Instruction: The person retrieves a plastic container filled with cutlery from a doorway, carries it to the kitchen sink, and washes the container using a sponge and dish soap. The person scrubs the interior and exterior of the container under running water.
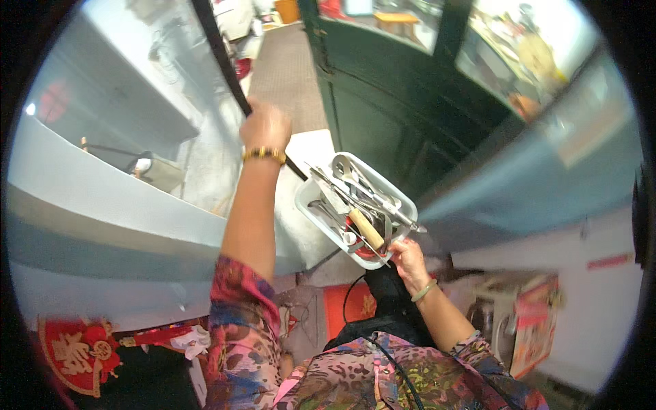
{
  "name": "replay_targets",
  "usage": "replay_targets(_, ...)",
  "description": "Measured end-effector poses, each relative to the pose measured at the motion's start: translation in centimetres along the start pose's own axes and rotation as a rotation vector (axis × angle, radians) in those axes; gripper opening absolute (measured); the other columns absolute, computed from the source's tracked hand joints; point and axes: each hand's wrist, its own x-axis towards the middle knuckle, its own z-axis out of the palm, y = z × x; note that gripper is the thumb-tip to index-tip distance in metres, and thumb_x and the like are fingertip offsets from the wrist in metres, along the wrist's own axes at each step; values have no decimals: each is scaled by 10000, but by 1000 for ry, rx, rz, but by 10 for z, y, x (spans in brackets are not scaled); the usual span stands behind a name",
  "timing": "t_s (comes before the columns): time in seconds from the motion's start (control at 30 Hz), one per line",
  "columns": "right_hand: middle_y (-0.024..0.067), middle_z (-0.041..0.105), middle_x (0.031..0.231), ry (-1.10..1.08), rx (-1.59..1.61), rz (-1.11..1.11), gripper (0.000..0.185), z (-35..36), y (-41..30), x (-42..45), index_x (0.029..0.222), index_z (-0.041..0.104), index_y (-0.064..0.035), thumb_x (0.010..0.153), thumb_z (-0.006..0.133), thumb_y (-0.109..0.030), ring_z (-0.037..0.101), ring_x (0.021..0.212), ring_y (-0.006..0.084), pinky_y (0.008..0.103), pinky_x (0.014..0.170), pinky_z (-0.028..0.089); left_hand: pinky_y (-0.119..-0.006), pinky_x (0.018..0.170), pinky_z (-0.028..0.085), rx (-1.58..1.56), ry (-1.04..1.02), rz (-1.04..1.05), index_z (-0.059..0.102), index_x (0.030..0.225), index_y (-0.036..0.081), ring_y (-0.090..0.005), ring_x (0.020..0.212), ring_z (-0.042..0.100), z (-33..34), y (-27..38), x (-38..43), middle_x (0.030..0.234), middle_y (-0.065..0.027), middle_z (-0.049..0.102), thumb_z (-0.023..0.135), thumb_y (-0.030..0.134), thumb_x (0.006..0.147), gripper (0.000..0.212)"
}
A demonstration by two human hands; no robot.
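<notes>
My right hand (408, 258) grips the near end of a white plastic basket (319, 229), which is tilted before me. Metal spoons and ladles lie in the basket, along with a knife or similar tool with a wooden handle (366, 228) and something red. The handle of one metal utensil (400, 216) sticks out over the rim. My left hand (266, 125) is raised beyond the basket, closed around the dark edge of a door or screen frame (220, 56). Motion blurs its fingers.
A dark green door (379, 97) with glass panes stands ahead on the right. Past the doorway a brown mat (287, 77) lies on the floor. Walls close in on both sides. Behind me at the lower left hangs a red decoration (74, 353).
</notes>
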Motion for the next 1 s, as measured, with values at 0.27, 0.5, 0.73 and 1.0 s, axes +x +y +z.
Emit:
replay_targets(0.27, 67, 601, 764, -47, -38, -38, 106, -1, -25, 2, 814, 562, 7, 709, 548, 18, 583, 643, 167, 297, 621, 500, -479, 691, 464, -158, 79, -233, 211, 1329, -93, -414, 796, 600, -22, -93, -150, 842, -261, 626, 514, 160, 794, 664)
replay_targets(0.5, 66, 585, 794, -162, 17, 20, 69, -20, -12, 24, 802, 524, -32, 740, 526, 0, 568, 668, 173, 315, 640, 488, -357, 522, 421, -520, 215, -275, 101, 1433, 31, -221, 514, 487, -17, -125, -315, 622, -123, 534, 468, 37, 809, 724)
replay_targets(0.73, 60, 552, 773, -393, 198, -20, 58, -39, 40, 103, 800, 501, -43, 763, 513, 1, 546, 682, 178, 323, 639, 469, -220, 628, 383, -900, 528, -226, 18, 1445, 46, -105, 620, 428, 41, -81, -476, 700, -36, 505, 379, 6, 883, 670)
replay_targets(1.0, 41, 555, 757, -297, 184, -232, 53, -31, 38, 114, 791, 515, -57, 755, 537, -25, 562, 700, 148, 316, 637, 485, -296, 555, 411, -554, 892, -465, 488, 1174, 5, -172, 613, 477, 125, -95, -665, 777, -89, 573, 467, 175, 894, 328)
